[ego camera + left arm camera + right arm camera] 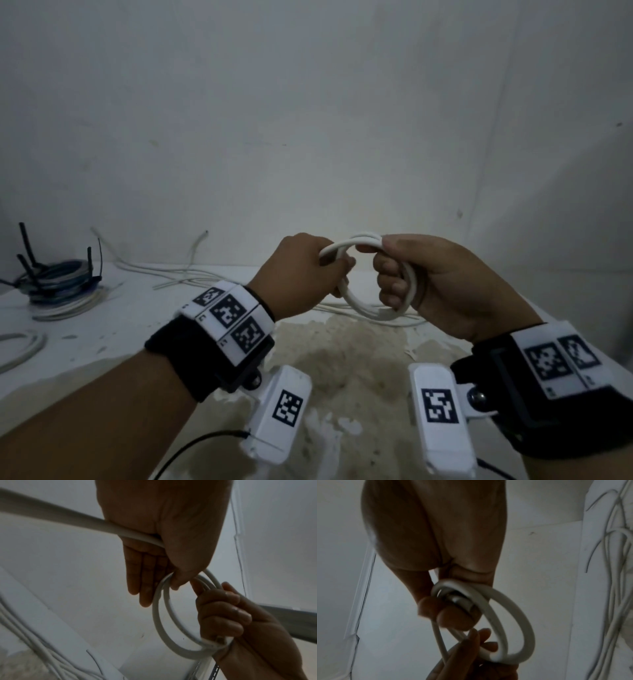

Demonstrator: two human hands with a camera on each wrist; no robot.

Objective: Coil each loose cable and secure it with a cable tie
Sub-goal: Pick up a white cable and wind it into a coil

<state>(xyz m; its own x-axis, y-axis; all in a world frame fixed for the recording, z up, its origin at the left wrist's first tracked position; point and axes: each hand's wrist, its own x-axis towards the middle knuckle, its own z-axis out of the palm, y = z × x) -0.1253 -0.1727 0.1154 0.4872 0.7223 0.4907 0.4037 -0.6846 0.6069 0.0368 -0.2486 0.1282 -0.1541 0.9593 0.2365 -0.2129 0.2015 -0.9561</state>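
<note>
A white cable (368, 310) is wound into a small coil held up between both hands above the table. My right hand (442, 284) grips the coil's right side, fingers curled through the loops and thumb pressing on top. My left hand (301, 274) grips the cable's left side. In the left wrist view the coil (160, 622) shows two or three loops, the left hand (164, 555) holds the strand running off to the left, and the right hand (224, 616) clasps the loops. In the right wrist view the coil (513, 616) hangs from the right hand's fingers (452, 614).
A stack of coiled cables (60, 291) bound with black cable ties stands at the far left. Another white loop (20, 349) lies at the left edge. Several loose white cables (164, 274) trail along the back of the white table (113, 346), near the wall.
</note>
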